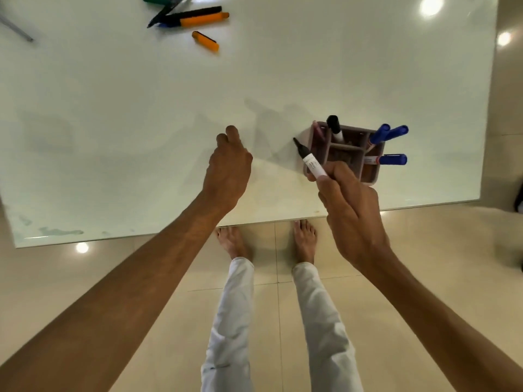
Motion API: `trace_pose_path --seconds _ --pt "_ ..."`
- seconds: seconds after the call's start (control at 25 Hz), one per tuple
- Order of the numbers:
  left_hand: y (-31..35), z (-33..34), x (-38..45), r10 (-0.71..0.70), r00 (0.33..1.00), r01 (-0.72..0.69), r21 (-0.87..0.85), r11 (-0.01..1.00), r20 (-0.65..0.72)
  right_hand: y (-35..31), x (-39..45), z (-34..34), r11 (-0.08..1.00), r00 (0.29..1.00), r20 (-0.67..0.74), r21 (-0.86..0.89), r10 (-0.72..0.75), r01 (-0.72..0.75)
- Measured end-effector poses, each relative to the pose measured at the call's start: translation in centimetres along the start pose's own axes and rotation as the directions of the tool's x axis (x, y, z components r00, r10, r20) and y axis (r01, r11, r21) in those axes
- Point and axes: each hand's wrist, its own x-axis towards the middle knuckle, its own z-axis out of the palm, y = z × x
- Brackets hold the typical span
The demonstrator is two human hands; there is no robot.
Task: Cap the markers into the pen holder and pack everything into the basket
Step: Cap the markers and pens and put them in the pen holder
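Note:
My right hand (349,205) grips a white marker with an uncapped black tip (310,160), held just at the near left corner of the pink pen holder (370,176). The holder stands near the table's front right edge and carries a black-capped marker (334,127) and three blue-capped markers (389,133). My left hand (227,168) hovers over the table to the left of the holder, palm down, fingers curled; whether it holds anything is hidden. At the far edge lie an orange highlighter (202,20), an orange cap (205,41) and black, blue and green pens (169,11).
The white glossy table (113,123) ends close in front of me, its right edge past the holder. A grey rod-like object (17,28) lies at the far left. My legs and bare feet (304,240) stand on the tiled floor below the table edge.

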Motion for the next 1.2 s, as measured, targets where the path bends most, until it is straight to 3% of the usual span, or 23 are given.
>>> trace_pose_path --seconds 0.08,0.12,0.2,0.28,0.4,0.72,0.8,0.96,1.2 --pt "-0.1 -1.2 -0.6 -0.030 0.997 0.044 -0.217 0.975 0.070 0.0 -0.4 -0.1 1.000 1.000 0.025 -0.014 -0.013 0.013" --pt "0.0 -2.2 -1.1 -0.074 0.983 0.140 -0.420 0.897 0.169 0.0 -0.6 -0.2 0.999 0.999 0.032 -0.035 -0.030 0.031" --pt "0.7 -4.7 -2.8 -0.019 0.919 0.321 -0.719 0.616 0.393 0.1 -1.1 -0.6 0.995 0.997 0.045 -0.071 -0.060 0.063" --pt "1.4 -6.7 -4.7 0.077 0.893 0.353 -0.798 0.489 0.443 0.0 -1.7 -1.3 0.990 0.994 0.066 -0.104 -0.087 0.093" --pt "3.0 -7.9 -7.1 0.129 0.890 0.324 -0.805 0.496 0.438 0.2 -2.4 -2.5 0.980 0.988 0.081 -0.142 -0.130 0.141" --pt "7.0 -7.1 -9.1 0.227 0.804 0.277 -0.683 0.675 0.550 1.2 -4.4 -4.4 0.980 0.986 0.040 -0.115 -0.161 0.165" --pt "8.5 -6.2 -9.6 0.169 0.825 0.282 -0.652 0.704 0.539 1.3 -4.6 -4.2 0.967 0.981 0.014 -0.163 -0.194 0.193" --pt "10.0 -4.4 -10.4 0.009 0.906 0.316 -0.693 0.647 0.422 1.2 -4.8 -3.0 0.954 0.972 -0.039 -0.203 -0.233 0.221" --pt "10.0 -4.3 -9.5 -0.003 0.911 0.323 -0.708 0.628 0.413 0.8 -3.4 -2.4 0.946 0.970 -0.008 -0.225 -0.242 0.234"
